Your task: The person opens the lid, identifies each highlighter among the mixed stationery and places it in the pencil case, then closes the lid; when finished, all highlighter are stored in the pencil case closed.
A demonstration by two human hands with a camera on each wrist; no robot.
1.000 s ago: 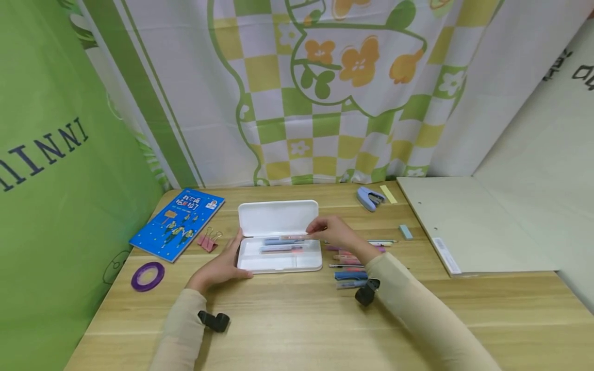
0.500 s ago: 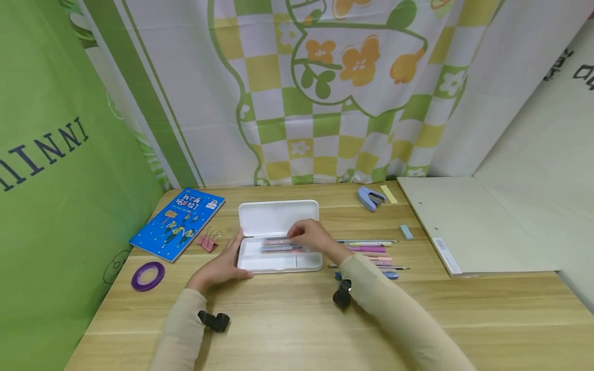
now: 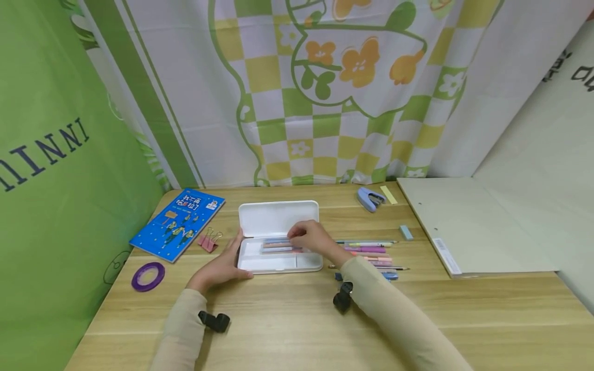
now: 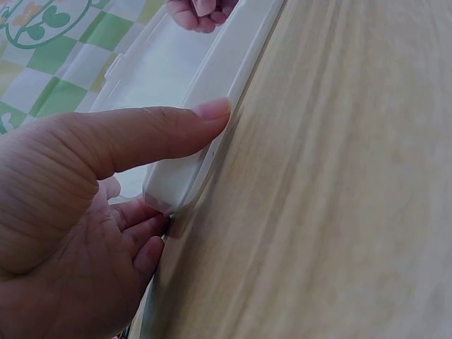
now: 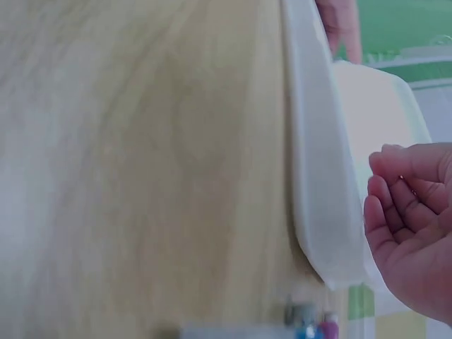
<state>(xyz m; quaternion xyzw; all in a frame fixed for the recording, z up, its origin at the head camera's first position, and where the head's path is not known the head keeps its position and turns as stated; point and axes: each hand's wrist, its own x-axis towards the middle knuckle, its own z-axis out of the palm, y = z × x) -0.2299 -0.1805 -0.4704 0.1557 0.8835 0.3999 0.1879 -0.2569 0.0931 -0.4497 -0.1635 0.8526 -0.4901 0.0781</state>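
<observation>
An open white pencil case (image 3: 278,219) lies mid-table with a few pens (image 3: 275,245) in its tray. My left hand (image 3: 221,265) grips the case's near left corner (image 4: 191,162), thumb (image 4: 155,131) on the rim and fingers under the edge. My right hand (image 3: 308,238) hovers over the right end of the pens in the tray, fingers curled down onto one of them. In the right wrist view the curled fingers (image 5: 406,191) sit just past the case's wall (image 5: 318,176); the pen itself is hidden there.
Several loose pens (image 3: 371,251) lie right of the case. A blue book (image 3: 178,222), pink binder clips (image 3: 209,239) and a purple tape ring (image 3: 147,275) are to the left. A stapler (image 3: 369,198), an eraser (image 3: 406,232) and a grey folder (image 3: 468,221) lie to the right.
My right hand carried a pink pen from the case's right edge leftward into the tray and now stays over the pens. The left hand has not moved.
</observation>
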